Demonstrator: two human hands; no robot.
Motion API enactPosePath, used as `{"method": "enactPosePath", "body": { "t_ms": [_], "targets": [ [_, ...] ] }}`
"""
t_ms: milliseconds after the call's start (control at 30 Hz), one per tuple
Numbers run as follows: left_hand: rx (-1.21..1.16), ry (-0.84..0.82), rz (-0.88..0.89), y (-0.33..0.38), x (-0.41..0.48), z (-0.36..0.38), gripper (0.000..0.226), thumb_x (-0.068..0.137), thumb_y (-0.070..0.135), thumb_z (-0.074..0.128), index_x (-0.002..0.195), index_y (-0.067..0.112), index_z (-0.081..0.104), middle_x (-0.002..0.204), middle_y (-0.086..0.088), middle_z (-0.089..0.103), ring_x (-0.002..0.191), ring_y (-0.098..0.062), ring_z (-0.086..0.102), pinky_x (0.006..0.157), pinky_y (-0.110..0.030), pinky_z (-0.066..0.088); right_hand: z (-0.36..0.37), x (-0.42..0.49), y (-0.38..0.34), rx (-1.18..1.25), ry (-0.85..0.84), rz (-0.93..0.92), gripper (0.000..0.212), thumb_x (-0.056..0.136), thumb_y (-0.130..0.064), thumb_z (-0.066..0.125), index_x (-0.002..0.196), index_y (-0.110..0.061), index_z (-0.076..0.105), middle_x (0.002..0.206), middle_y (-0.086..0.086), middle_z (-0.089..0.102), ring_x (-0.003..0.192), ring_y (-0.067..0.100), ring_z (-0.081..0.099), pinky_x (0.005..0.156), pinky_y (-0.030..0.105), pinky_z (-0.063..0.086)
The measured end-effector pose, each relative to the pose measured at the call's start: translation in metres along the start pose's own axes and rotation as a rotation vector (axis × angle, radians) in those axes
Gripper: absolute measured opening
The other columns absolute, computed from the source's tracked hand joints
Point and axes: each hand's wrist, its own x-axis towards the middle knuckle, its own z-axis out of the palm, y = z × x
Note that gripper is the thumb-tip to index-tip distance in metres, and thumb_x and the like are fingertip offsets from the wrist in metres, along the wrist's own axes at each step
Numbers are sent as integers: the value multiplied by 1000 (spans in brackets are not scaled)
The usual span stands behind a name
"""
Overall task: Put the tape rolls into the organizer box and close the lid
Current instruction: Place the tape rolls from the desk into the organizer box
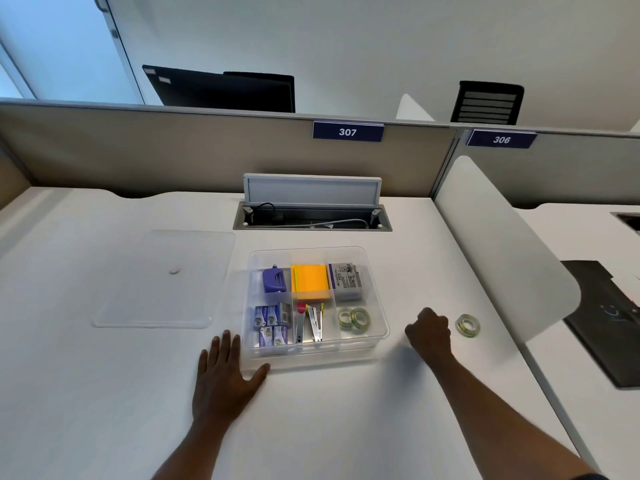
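The clear organizer box (377, 327) stands open in the middle of the white desk. Two clear tape rolls (354, 318) lie in its front right compartment. A third tape roll (468, 325) lies on the desk to the right of the box. My right hand (429, 332) hovers between the box and that roll, fingers curled, holding nothing that I can see. My left hand (227, 368) rests flat on the desk with its fingers spread, touching the box's front left corner. The clear lid (166, 278) lies flat on the desk to the left of the box.
The box also holds a purple punch (274, 279), orange sticky notes (310, 282), staple boxes (272, 323) and a grey carton (344, 280). An open cable hatch (311, 216) sits behind the box. A white curved divider (502, 251) rises at the right, a dark pad (609, 320) beyond it.
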Motion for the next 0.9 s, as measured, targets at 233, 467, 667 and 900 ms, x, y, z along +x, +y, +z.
{"method": "enactPosePath", "body": {
  "t_ms": [233,467,667,900],
  "targets": [
    [-7,9,16,1,0,-2,102,74,83,12,148,15,25,159,-9,19,147,-27,15,120,-45,14,10,13,-43,87,22,-516,30,76,-12,67,105,-8,64,100,18,66,96,32,59,81,28,41],
    [-24,1,19,3,0,-5,95,77,77,26,148,14,26,159,-9,19,147,-27,15,120,-45,14,39,-3,-53,-172,-269,-706,32,75,-14,69,106,-10,67,109,20,63,103,33,60,79,22,39],
    [-15,14,15,2,-1,-6,97,76,80,25,147,14,29,158,-10,22,147,-27,17,120,-45,16,53,-2,-54,-208,-396,-746,37,72,-21,74,107,-10,69,113,10,69,103,25,62,81,19,37],
    [7,10,10,1,2,-2,97,76,81,25,145,14,32,157,-10,25,146,-28,20,119,-46,18,35,23,-47,229,245,-578,16,81,-7,63,96,-3,68,101,17,64,86,32,64,79,33,52]
  ]
}}
